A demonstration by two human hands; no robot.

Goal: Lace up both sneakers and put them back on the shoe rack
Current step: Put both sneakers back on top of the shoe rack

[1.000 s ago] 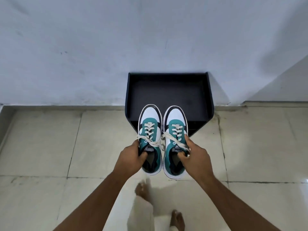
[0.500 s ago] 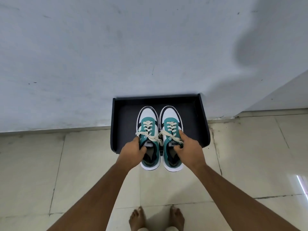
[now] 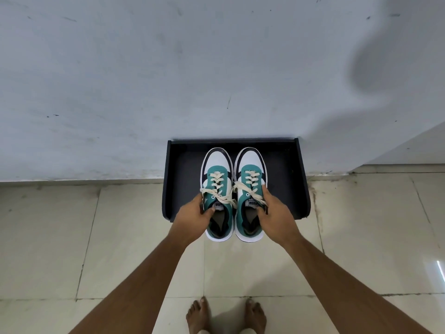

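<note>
Two teal, white and black sneakers with cream laces sit side by side, toes toward the wall, over the black shoe rack (image 3: 185,165). My left hand (image 3: 191,216) grips the left sneaker (image 3: 216,174) at its collar, thumb inside the opening. My right hand (image 3: 274,218) grips the right sneaker (image 3: 250,169) the same way. Both heels stick out past the rack's front edge. Lace ends trail loose across the tongues. Whether the soles rest on the rack surface I cannot tell.
The rack stands against a pale grey wall (image 3: 168,68) on a beige tiled floor (image 3: 72,237). My bare feet (image 3: 226,314) stand on the tiles at the bottom of the view. A wall corner juts out at the right (image 3: 409,145).
Both hands have carried the sneakers forward from in front of the rack to over its surface, toes now close to the wall. I have stepped nearer and my feet stand still.
</note>
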